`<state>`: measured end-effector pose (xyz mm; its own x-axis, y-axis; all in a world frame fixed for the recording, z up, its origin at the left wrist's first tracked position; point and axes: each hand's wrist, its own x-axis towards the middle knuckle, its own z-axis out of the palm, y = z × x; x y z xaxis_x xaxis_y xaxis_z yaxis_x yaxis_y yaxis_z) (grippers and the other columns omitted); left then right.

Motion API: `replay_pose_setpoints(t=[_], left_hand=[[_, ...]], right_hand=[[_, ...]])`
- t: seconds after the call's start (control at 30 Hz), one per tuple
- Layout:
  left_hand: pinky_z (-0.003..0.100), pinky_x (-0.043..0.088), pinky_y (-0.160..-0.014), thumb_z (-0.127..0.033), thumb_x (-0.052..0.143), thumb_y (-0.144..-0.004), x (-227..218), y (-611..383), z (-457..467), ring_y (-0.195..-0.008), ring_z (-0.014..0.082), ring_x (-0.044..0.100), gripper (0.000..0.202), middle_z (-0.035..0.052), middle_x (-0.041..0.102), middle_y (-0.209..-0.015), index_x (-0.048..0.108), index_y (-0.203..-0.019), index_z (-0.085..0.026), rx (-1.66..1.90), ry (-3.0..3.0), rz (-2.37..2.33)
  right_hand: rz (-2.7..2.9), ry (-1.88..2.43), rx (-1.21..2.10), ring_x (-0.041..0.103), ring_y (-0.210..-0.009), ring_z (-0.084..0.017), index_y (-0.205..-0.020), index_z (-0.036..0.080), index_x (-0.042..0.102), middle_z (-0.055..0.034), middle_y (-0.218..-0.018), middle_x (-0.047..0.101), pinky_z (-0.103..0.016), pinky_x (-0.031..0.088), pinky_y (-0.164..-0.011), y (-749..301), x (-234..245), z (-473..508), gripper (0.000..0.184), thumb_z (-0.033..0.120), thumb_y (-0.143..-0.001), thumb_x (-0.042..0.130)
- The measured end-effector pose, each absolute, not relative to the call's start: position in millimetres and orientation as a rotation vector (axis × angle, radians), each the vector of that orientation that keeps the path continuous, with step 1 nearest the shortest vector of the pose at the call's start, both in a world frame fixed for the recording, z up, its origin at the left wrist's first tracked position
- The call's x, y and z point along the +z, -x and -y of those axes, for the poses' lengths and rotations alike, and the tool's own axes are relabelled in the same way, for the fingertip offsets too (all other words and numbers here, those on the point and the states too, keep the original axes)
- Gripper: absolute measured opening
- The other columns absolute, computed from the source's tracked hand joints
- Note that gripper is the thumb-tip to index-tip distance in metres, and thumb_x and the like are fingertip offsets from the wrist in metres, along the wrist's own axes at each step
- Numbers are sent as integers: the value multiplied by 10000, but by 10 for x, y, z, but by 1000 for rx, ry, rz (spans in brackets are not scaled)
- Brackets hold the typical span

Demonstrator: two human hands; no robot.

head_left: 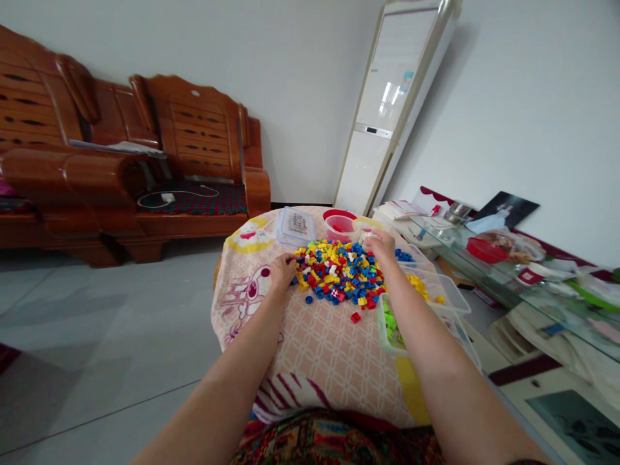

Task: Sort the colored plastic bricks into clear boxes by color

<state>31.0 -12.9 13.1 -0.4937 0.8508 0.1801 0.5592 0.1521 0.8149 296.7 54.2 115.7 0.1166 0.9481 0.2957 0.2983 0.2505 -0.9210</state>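
Cloth-covered table (314,349) bears bricks (339,271) and containers (295,226).

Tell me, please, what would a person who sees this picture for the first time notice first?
The eye falls first on the pile of small coloured bricks in the middle of the cloth-covered table, with the left hand at its left edge and the right hand at its far right corner. Next comes the large wooden sofa at the left wall, then the tall white air conditioner standing in the corner behind the table.
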Motion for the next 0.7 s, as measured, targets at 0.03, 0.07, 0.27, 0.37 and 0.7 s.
replay_pose_setpoints(t=[0.03,0.07,0.27,0.37,0.7], left_hand=[[246,476,-694,-172,529,-813,132,-311,126,-783,178,683,328,60,780,-893,792,-1010,-168,1267,-1356,-2113],[248,478,-702,-177,533,-817,133,-312,124,-794,181,685,321,61,781,-901,793,-1007,-170,1263,-1355,-2110],[251,489,-724,-172,538,-812,132,-310,118,-817,183,689,315,55,785,-931,794,-995,-187,1261,-1356,-2106],[245,487,-721,-168,540,-810,135,-312,124,-815,179,689,314,52,785,-923,795,-992,-187,1246,-1358,-2119],[242,483,-710,-176,532,-816,151,-320,139,-813,177,692,322,49,787,-938,790,-1008,-192,1243,-1355,-2111]], right_hand=[[1469,1303,738,661,-615,-137,-1103,169,706,-3,-729,721,-249,568,-617,-2933,1095,-505,341,232,-775,638],[1548,1349,737,665,-623,-142,-1098,170,715,-9,-739,725,-259,570,-629,-2888,1021,-453,330,223,-788,615],[2189,1477,290,719,-928,-199,-942,183,767,-79,-934,779,-285,528,-873,-2544,664,-121,203,183,-860,581],[2377,1527,119,703,-1032,-225,-1059,179,756,-115,-1039,773,-296,500,-916,-2415,594,-43,233,257,-904,602],[2472,1548,71,700,-1062,-224,-1126,216,743,-88,-1064,775,-288,504,-899,-2367,584,67,325,130,-875,555]])
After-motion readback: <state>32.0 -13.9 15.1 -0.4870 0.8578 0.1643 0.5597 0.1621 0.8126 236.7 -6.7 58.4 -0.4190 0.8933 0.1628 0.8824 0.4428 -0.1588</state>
